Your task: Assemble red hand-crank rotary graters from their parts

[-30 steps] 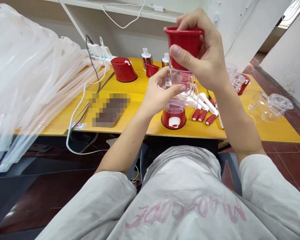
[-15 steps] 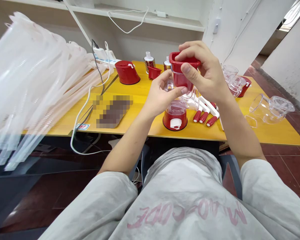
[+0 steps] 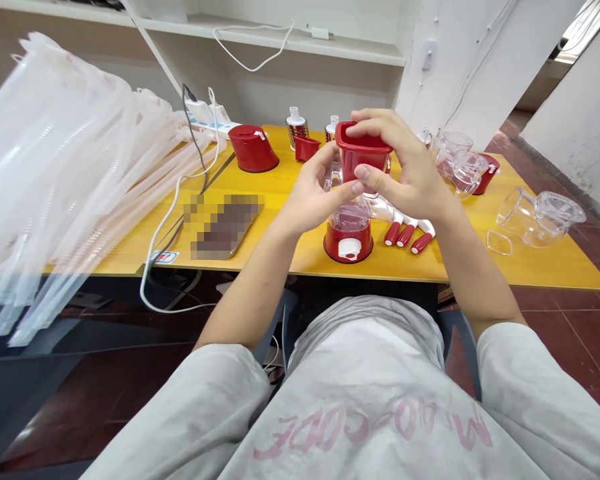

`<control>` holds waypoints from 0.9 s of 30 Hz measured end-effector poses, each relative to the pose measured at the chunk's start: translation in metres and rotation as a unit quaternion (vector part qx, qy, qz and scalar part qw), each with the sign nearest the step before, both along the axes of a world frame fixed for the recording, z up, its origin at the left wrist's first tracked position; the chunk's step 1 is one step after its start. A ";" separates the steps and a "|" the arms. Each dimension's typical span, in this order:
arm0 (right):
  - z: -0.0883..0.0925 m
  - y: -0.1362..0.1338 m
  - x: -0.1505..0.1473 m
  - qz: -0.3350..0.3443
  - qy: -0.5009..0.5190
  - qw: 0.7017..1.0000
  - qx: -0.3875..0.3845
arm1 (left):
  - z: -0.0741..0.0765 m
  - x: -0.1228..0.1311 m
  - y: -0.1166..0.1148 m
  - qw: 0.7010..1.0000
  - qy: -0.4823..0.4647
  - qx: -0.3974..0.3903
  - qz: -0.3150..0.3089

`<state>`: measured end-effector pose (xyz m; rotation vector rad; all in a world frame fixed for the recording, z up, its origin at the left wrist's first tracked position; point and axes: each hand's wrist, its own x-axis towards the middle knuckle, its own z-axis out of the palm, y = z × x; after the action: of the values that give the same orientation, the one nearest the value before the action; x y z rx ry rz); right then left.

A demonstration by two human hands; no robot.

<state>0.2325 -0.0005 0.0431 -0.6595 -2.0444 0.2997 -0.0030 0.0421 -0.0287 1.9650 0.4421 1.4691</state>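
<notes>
My right hand [image 3: 410, 170] grips a red plastic pusher cup [image 3: 363, 159] from above and the side, seated in the top of a clear plastic chute [image 3: 336, 177]. My left hand [image 3: 313, 193] wraps round that clear chute from the left. The chute belongs to a small grater with a clear body on a red round base [image 3: 349, 241], which stands on the yellow table [image 3: 290, 200] near its front edge. Both hands are closed on these parts.
Red-handled white cranks [image 3: 407, 230] lie right of the base. Behind are a red base [image 3: 251, 148], metal drums [image 3: 296, 127] and a small red piece [image 3: 306, 148]. Clear housings [image 3: 540, 217] sit at right. A stack of clear bags [image 3: 55, 173] and a white cable [image 3: 165, 220] lie left.
My right hand has brought the red pusher cup down from well above the chute into its top. The left hand stayed on the clear chute.
</notes>
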 end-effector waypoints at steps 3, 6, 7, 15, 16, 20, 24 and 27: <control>-0.005 -0.003 0.010 0.007 -0.001 1.000 -0.013 | -0.012 -0.014 0.023 0.999 -0.004 -0.001 -0.048; -0.011 -0.018 0.031 -0.021 0.023 0.999 -0.022 | -0.024 -0.033 0.041 0.990 -0.005 -0.008 -0.142; -0.013 -0.025 0.041 -0.041 0.029 0.998 -0.034 | -0.027 -0.039 0.043 0.984 0.002 -0.018 -0.176; -0.030 -0.083 0.136 -0.257 -0.059 0.946 -0.187 | -0.021 -0.057 0.013 0.952 0.088 -0.192 -0.224; -0.030 -0.088 0.144 -0.283 -0.091 0.933 -0.203 | -0.020 -0.057 0.012 0.949 0.109 -0.195 -0.225; -0.024 -0.103 0.160 -0.355 -0.145 0.898 -0.217 | -0.015 -0.056 0.008 0.924 0.224 -0.209 -0.229; -0.020 -0.103 0.154 -0.382 -0.174 0.873 -0.248 | -0.009 -0.062 0.006 0.911 0.278 -0.205 -0.225; -0.022 -0.098 0.148 -0.375 -0.212 0.850 -0.302 | -0.001 -0.068 0.003 0.910 0.316 -0.184 -0.194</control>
<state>0.3802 -0.0981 0.0213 -1.9954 -1.8885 0.3457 -0.0709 0.0456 -0.0301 2.0248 0.5153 0.4377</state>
